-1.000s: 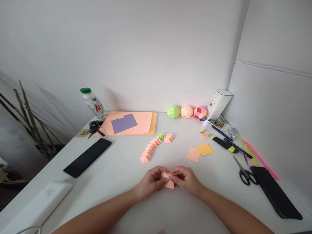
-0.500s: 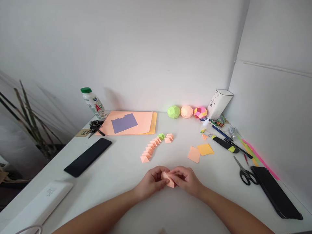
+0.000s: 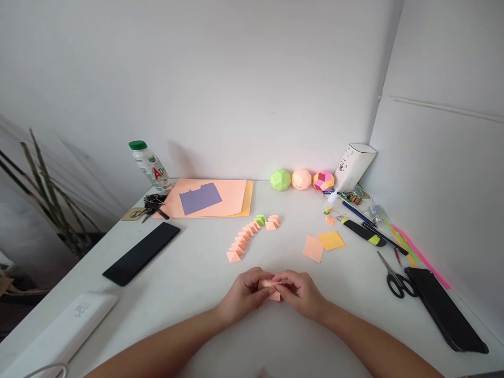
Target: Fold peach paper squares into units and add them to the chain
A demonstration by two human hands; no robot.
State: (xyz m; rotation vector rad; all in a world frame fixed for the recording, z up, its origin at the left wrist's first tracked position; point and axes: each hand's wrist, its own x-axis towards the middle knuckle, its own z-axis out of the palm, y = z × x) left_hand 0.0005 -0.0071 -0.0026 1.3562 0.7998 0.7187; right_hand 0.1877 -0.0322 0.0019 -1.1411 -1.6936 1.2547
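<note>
Between both hands, low in the middle of the head view, is a small piece of peach paper (image 3: 274, 295) with folds in it. My left hand (image 3: 246, 292) pinches its left side, thumb in front and fingers behind. The right side is pinched by my right hand (image 3: 301, 292), whose thumb presses on the paper's face. Fingers cover much of the sheet. Beyond the hands, a curved row of folded peach units (image 3: 241, 244) ends in green units (image 3: 260, 220). A few more peach folded units (image 3: 271, 224) sit beside it.
Peach squares (image 3: 313, 249) and yellow squares (image 3: 331, 240) lie ahead to the right. Scissors (image 3: 399, 281), a utility knife (image 3: 362, 231) and a black case (image 3: 444, 310) line the right side. A dark phone-like slab (image 3: 142, 254) rests at left. Three paper balls (image 3: 301, 180) stand along the wall.
The peach paper has tilted and its front face shows less between my fingers. My right thumb has shifted slightly left on it. Both hands stay in nearly the same place.
</note>
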